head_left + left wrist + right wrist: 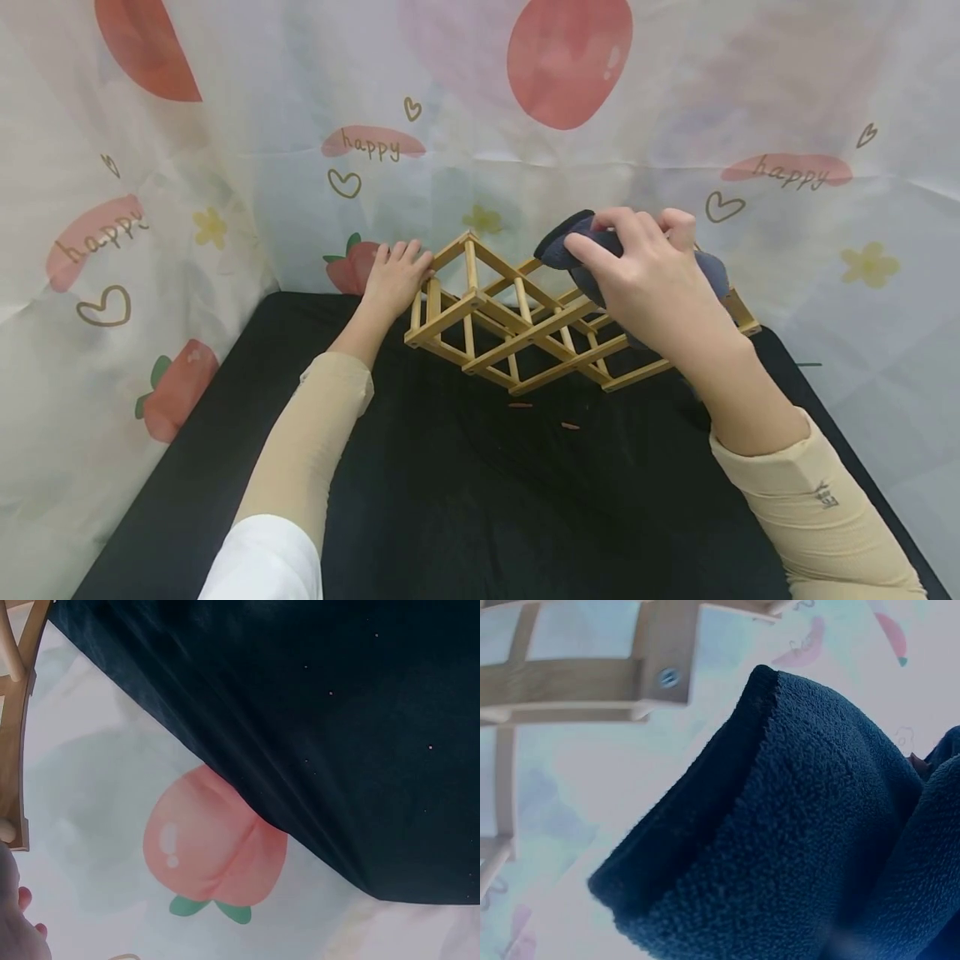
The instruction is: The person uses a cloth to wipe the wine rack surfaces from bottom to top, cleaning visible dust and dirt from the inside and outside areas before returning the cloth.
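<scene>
A light wooden lattice rack [529,339] with crossed slats and round dowels stands at the back of the black-covered table. My left hand [395,279] holds its left end, fingers at the top corner post. In the left wrist view, part of the left hand [16,919] shows below the rack's wooden slat [15,757]. My right hand [660,271] grips a bunched dark blue fleecy cloth [570,242] over the rack's right half, hiding part of it. Close up in the right wrist view, the cloth [795,832] has a dark bound edge, beside a rack corner with a screw.
Black cloth [480,500] covers the table, with two small reddish marks [520,405] in front of the rack. A printed curtain [465,192] with fruit, hearts and "happy" hangs close behind the rack and along the sides.
</scene>
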A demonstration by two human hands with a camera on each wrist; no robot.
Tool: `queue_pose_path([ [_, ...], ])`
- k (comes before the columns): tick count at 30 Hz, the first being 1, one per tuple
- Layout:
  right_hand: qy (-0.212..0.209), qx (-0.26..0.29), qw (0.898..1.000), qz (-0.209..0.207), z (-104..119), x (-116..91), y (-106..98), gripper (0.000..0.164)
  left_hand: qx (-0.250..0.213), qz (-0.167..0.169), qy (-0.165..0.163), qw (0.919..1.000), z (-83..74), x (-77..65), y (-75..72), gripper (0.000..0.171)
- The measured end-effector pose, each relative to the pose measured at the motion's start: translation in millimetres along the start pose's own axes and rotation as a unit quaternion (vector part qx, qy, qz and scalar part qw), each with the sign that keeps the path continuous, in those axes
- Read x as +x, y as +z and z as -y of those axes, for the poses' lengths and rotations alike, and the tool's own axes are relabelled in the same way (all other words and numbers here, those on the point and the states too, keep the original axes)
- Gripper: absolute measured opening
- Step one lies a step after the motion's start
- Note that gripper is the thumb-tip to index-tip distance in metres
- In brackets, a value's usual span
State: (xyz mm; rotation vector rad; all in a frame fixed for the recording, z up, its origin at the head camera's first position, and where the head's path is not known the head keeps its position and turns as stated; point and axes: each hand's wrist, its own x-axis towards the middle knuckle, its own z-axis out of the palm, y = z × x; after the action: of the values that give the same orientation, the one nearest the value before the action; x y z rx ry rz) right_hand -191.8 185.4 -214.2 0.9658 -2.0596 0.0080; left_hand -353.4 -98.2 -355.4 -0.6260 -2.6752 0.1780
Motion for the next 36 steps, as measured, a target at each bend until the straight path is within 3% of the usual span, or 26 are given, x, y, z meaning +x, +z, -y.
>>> queue_pose_path([
  [5,0.018,-0.015,1.0,0.012,-4.8,-22.0,-13.5,0.026,-0.002,0.015,-0.001,0.9999,0.0,1.4,-1.2,0.026],
  [10,0.035,-0.015,0.999,-0.01,-8.0,-43.6,-21.6,0.014,-0.036,0.019,0.0,0.9992,-0.9,3.2,-3.4,0.024],
  [15,0.078,-0.005,0.996,-0.032,-10.5,-62.8,-27.3,0.032,-0.059,0.028,-0.005,0.9978,-1.2,2.9,-4.3,0.024],
  [22,0.131,0.004,0.99,-0.051,-12.7,-84.9,-35.3,0.017,-0.096,0.038,-0.017,0.9945,-3.5,3.7,-4.8,0.027],
  [26,0.146,0.002,0.988,-0.049,-14.2,-93.0,-38.4,0.027,-0.088,0.037,-0.018,0.9953,-3.8,4.6,-5.1,0.027],
  [31,0.154,0.002,0.987,-0.041,-16.2,-101.1,-38.8,0.016,-0.067,0.04,-0.014,0.9968,-2.0,4.2,-4.1,0.028],
  [36,0.164,-0.002,0.985,-0.05,-18.0,-107.1,-36.8,0.038,-0.062,0.033,-0.014,0.9974,-0.5,-1.1,-3.9,0.028],
])
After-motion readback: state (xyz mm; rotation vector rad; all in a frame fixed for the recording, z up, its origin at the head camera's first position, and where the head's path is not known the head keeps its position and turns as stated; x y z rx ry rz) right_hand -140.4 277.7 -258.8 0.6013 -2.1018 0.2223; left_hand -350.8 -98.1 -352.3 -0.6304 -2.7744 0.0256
